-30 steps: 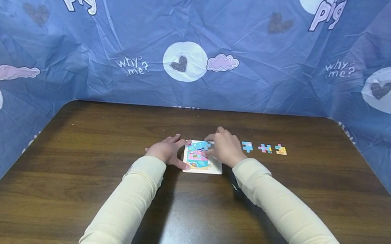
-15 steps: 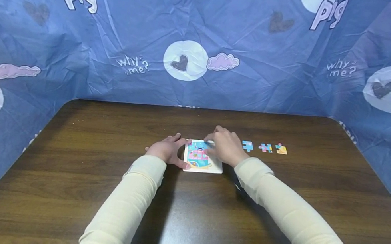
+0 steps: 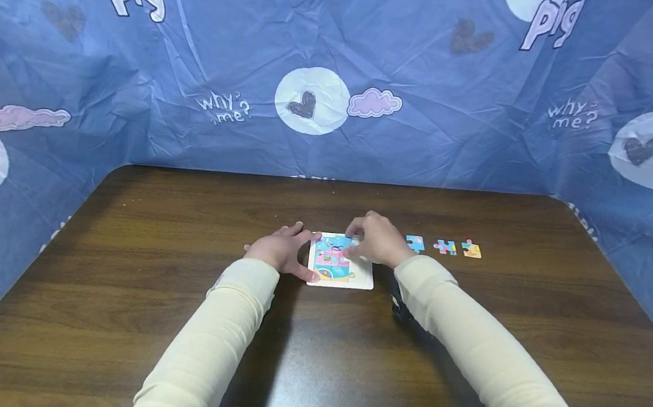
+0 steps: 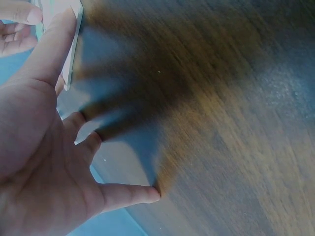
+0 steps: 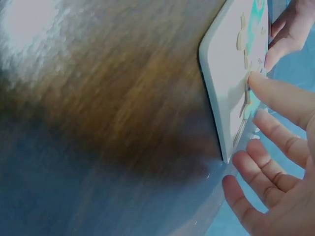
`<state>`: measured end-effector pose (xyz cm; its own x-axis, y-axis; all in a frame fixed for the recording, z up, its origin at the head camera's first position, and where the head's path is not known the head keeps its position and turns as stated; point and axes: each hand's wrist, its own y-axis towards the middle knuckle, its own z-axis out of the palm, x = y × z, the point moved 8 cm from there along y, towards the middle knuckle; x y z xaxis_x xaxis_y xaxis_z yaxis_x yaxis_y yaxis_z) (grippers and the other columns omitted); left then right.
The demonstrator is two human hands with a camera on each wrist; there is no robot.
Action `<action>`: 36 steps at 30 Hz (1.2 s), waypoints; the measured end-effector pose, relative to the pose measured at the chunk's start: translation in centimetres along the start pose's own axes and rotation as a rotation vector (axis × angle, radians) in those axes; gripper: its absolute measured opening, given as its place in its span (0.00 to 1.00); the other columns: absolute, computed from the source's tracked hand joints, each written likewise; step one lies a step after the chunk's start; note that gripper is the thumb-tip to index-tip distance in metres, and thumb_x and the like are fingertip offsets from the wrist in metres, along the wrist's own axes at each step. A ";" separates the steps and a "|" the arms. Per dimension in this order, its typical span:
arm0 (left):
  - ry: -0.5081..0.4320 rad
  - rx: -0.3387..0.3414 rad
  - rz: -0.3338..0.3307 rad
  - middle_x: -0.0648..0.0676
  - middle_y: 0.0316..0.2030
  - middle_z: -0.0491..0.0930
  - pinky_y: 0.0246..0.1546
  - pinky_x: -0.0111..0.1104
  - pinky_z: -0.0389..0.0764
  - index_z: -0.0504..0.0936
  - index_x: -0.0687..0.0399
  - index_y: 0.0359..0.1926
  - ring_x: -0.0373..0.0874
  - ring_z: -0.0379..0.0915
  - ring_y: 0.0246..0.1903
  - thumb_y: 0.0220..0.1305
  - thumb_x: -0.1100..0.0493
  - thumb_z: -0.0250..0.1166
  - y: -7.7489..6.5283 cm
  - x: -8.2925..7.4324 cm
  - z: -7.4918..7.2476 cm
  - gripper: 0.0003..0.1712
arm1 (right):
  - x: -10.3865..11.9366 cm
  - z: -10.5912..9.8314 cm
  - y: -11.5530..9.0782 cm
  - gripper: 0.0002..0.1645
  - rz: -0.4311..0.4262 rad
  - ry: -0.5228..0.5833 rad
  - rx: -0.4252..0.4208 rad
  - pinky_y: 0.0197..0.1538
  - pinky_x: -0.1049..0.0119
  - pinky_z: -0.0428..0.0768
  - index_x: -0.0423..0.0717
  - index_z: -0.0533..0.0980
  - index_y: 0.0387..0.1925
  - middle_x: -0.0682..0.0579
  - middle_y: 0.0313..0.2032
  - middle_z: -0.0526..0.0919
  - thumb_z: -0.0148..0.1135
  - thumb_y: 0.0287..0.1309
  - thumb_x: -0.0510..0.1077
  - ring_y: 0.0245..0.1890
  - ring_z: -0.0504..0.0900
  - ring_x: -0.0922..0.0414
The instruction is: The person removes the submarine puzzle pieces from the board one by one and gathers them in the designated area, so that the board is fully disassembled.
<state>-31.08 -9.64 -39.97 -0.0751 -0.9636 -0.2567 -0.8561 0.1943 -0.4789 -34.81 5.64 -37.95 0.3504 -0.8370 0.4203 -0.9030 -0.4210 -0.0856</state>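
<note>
A white puzzle board (image 3: 361, 280) lies flat on the table, with joined colourful pieces covering its left and middle. My left hand (image 3: 279, 250) is spread at the board's left side, thumb and index finger resting on its two left corners. In the left wrist view the other fingers of that hand (image 4: 54, 162) stretch out over the table. With thumb and index finger, my right hand (image 3: 381, 240) pinches a blue puzzle piece (image 3: 342, 241) at the board's upper part. The right wrist view has the thumb (image 5: 280, 96) against a piece's edge; the remaining fingers hang loose beyond the board.
Right of the board, a blue loose piece (image 3: 415, 243), a pink-and-blue one (image 3: 445, 246) and a yellow one (image 3: 471, 249) lie in a row on the brown wooden table (image 3: 168, 320). A blue printed cloth (image 3: 430, 141) encloses the table's back and sides.
The upper piece, sitting askew one second ago, now lies in line with its neighbours. My right index finger has drawn back slightly to the right. The left hand stays in place.
</note>
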 end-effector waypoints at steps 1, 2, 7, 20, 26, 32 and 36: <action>0.004 0.004 -0.003 0.53 0.81 0.40 0.58 0.78 0.56 0.53 0.35 0.80 0.52 0.36 0.79 0.60 0.39 0.73 0.2 0.1 0.1 0.54 | 0.0 -0.1 0.0 0.21 0.002 0.008 -0.003 0.57 0.53 0.76 0.43 0.84 0.48 0.45 0.46 0.79 0.78 0.54 0.46 0.50 0.78 0.47; 0.005 0.006 -0.006 0.53 0.82 0.40 0.58 0.78 0.56 0.53 0.35 0.80 0.52 0.36 0.79 0.60 0.39 0.73 0.2 0.1 0.1 0.54 | 0.0 -0.1 0.0 0.21 0.005 0.011 -0.005 0.57 0.53 0.76 0.43 0.84 0.47 0.45 0.46 0.79 0.79 0.53 0.47 0.49 0.79 0.47; 0.002 0.008 -0.015 0.53 0.82 0.40 0.58 0.79 0.55 0.53 0.34 0.80 0.53 0.36 0.79 0.60 0.38 0.73 0.9 0.3 0.4 0.54 | -0.3 -0.2 0.0 0.22 0.051 -0.021 0.006 0.54 0.52 0.78 0.43 0.82 0.45 0.45 0.46 0.77 0.79 0.53 0.50 0.47 0.78 0.48; -0.006 0.003 -0.017 0.53 0.81 0.40 0.60 0.77 0.55 0.53 0.35 0.80 0.53 0.36 0.79 0.61 0.40 0.73 -0.2 -0.1 -0.1 0.53 | -0.8 -0.6 0.2 0.17 0.046 -0.101 -0.016 0.53 0.48 0.79 0.48 0.85 0.47 0.45 0.48 0.77 0.74 0.58 0.48 0.51 0.78 0.46; -0.009 0.001 -0.010 0.54 0.81 0.41 0.61 0.76 0.55 0.53 0.37 0.80 0.53 0.37 0.79 0.63 0.41 0.72 -1.0 -0.5 -0.4 0.52 | -0.7 -0.4 0.2 0.20 0.009 -0.094 0.000 0.54 0.49 0.78 0.48 0.85 0.50 0.46 0.48 0.78 0.75 0.57 0.50 0.50 0.78 0.47; -0.013 -0.003 -0.008 0.55 0.81 0.42 0.61 0.77 0.54 0.54 0.38 0.80 0.54 0.37 0.79 0.63 0.41 0.72 -1.0 -0.4 -0.5 0.52 | -0.4 -0.5 0.2 0.18 -0.042 -0.138 -0.022 0.52 0.49 0.79 0.50 0.86 0.51 0.48 0.45 0.78 0.75 0.59 0.48 0.46 0.78 0.49; -0.012 -0.006 -0.005 0.54 0.81 0.42 0.60 0.77 0.55 0.54 0.37 0.80 0.53 0.37 0.79 0.62 0.41 0.72 -1.1 -0.5 -0.5 0.52 | -0.3 -0.5 0.3 0.19 -0.073 -0.158 -0.014 0.51 0.49 0.79 0.51 0.85 0.52 0.47 0.46 0.78 0.74 0.59 0.48 0.46 0.78 0.49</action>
<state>-30.39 -9.49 -38.90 -0.0651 -0.9622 -0.2645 -0.8597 0.1887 -0.4747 -35.29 5.98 -37.63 0.4493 -0.8491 0.2779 -0.8765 -0.4791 -0.0466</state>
